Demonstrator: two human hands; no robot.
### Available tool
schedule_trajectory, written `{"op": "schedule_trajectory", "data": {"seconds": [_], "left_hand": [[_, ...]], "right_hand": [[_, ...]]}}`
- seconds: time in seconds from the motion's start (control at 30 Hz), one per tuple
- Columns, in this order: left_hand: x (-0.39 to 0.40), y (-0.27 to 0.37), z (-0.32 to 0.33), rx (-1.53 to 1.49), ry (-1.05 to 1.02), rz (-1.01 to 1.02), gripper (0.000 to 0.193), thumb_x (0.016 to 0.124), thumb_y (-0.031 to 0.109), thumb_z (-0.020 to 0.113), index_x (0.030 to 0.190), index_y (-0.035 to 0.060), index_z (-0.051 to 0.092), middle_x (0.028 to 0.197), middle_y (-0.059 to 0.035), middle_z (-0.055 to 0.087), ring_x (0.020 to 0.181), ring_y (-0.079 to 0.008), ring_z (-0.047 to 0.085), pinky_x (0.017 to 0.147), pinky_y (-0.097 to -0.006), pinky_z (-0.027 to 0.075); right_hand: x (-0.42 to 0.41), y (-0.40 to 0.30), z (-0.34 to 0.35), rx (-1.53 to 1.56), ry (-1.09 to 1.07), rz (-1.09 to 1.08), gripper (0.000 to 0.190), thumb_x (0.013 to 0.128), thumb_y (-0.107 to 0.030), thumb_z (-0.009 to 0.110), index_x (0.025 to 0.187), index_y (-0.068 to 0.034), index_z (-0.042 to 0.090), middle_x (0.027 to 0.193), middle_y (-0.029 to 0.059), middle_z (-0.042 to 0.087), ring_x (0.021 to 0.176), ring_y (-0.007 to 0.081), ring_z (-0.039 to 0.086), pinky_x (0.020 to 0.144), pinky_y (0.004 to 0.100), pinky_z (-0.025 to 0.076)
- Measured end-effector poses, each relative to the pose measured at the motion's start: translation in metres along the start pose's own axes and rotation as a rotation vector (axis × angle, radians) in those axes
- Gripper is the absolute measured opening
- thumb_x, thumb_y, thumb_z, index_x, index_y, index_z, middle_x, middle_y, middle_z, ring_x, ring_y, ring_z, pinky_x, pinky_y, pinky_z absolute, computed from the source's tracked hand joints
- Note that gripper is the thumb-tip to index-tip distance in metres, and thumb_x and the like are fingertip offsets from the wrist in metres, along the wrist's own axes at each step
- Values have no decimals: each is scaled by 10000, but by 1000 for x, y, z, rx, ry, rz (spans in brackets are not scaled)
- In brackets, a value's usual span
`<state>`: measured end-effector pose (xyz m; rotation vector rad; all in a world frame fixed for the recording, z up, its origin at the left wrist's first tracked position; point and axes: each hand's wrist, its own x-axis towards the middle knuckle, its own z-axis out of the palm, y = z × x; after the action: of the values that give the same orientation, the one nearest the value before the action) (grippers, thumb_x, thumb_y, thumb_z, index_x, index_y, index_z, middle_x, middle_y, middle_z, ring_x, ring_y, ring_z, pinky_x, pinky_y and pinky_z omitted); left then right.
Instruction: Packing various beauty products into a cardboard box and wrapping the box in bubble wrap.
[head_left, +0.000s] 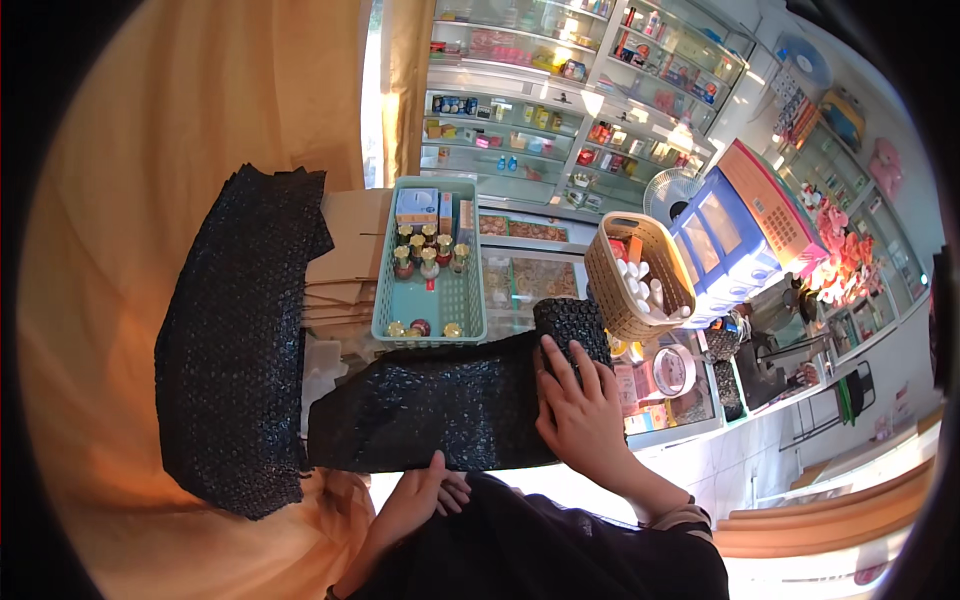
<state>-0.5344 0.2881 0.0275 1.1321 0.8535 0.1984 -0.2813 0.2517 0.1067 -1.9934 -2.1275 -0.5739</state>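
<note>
A sheet of black bubble wrap lies across the glass counter before me, its right end folded over into a thicker bundle. On that bundle rests my right hand, fingers spread and pressing flat; whatever may be inside is hidden. My left hand is at the sheet's near edge, thumb up against it and fingers loosely curled; whether it pinches the sheet I cannot tell. To the left stands a larger stack of black bubble wrap sheets.
Behind the sheet, a mint green plastic basket holds small boxes and gold-capped bottles. A beige basket with white-capped tubes stands right of it. Flattened cardboard lies left. Farther right are a tape roll and blue drawers.
</note>
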Motion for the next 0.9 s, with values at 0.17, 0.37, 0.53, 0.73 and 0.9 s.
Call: {"op": "schedule_trajectory", "data": {"seconds": [0.17,0.37,0.53,0.73,0.9], "left_hand": [[4,-3,15,-63,106,173,483,1058,332,353,1055,-67,626,950,-147,694,708,-177,690,598,-269,547],[26,-12,27,-328,208,639,304,1039,159,394,1242,-27,521,1243,-172,592,1176,-247,579,1064,-407,415],[57,-28,62,-965,115,733,319,982,157,547,1284,152,446,1337,-88,513,1296,-275,465,1130,-505,318],[66,-10,72,-897,123,613,353,975,296,556,1284,129,525,1277,-42,575,1190,-227,548,1076,-437,380],[78,3,83,-1078,291,475,482,958,381,414,1300,65,540,1283,-61,591,1204,-224,539,1081,-379,367]], "right_hand": [[2,7,0,-5,-92,-121,468,832,-278,597,1195,18,595,1394,119,489,1319,283,418,1072,454,329],[4,11,-1,-52,-125,-180,538,848,-351,578,1210,47,585,1364,140,505,1308,292,424,1070,452,330],[8,18,-7,-28,-134,-229,600,836,-432,588,1200,46,594,1350,158,512,1290,304,431,1059,441,331],[27,45,-17,241,-212,-368,507,855,-399,564,1156,8,578,1276,146,561,1236,308,455,1007,432,355],[44,66,-19,267,-348,-517,400,852,-380,574,1052,-34,592,1253,126,572,1235,308,451,1033,468,334]]}}
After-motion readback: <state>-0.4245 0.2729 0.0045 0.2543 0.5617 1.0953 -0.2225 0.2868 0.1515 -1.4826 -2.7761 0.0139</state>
